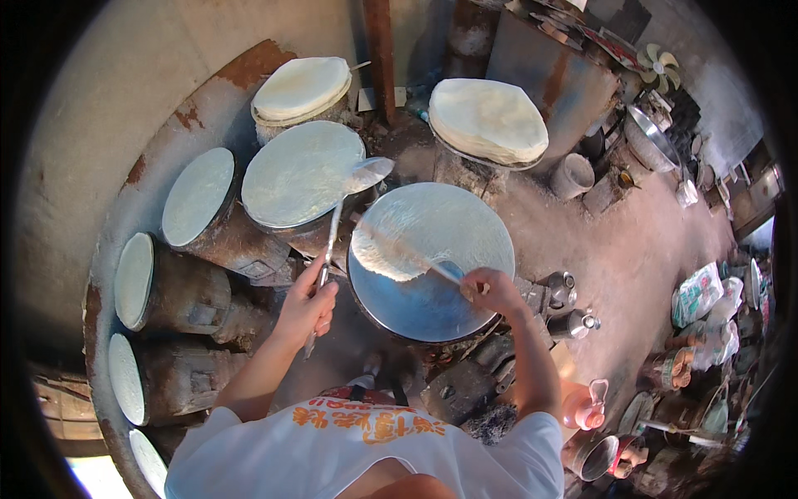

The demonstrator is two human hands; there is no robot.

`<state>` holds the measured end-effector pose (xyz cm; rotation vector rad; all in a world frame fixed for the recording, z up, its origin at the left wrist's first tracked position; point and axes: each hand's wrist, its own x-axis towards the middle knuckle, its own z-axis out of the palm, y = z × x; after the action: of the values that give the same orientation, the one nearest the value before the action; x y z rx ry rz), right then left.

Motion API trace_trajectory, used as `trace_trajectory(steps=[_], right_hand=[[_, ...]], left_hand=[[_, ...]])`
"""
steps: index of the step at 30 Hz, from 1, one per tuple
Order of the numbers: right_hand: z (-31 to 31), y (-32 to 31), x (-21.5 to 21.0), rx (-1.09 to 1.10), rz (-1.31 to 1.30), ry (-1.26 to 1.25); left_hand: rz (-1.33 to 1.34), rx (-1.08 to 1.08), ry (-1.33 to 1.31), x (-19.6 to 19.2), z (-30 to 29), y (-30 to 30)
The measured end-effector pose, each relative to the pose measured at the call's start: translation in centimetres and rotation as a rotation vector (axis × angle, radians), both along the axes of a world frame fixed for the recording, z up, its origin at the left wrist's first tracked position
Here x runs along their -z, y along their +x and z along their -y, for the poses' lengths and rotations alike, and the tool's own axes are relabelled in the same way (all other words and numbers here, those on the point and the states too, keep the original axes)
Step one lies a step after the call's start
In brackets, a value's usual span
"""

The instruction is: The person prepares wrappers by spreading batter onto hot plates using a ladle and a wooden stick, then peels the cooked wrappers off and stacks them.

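My left hand [306,309] is closed around the long handle of a metal ladle [370,174], whose bowl overlaps the right edge of a batter-covered griddle [301,176]. In my right hand [492,293] is the handle of a batter spreader [445,273]; its far end is smeared by motion over the griddle in front of me. Pale batter [449,218] covers the back and left of this round griddle [416,308], and its near part shows bare bluish metal.
More round griddles [198,197] with pale tops curve along the left. Two stacks of thin flatbreads stand behind, one at the back left [301,86] and one at the back centre [489,118]. Metal kettles [572,323] and a pink jug [583,406] are to my right.
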<state>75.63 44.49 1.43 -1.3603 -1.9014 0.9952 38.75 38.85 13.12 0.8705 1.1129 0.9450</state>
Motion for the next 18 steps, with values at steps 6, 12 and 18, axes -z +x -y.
trace_trajectory(steps=[6, 12, 18], right_hand=[[3.7, 2.9, 0.7, -0.054, 0.053, -0.305], [6.6, 0.8, 1.1, -0.102, 0.007, -0.145], [10.6, 0.2, 3.1, 0.274, 0.084, 0.137]], left_hand=[[-0.190, -0.007, -0.042, -0.5, 1.8, -3.7], [0.019, 0.013, -0.115, -2.1, 2.7, -2.2], [0.579, 0.133, -0.198, -0.8, 1.3, -0.6]])
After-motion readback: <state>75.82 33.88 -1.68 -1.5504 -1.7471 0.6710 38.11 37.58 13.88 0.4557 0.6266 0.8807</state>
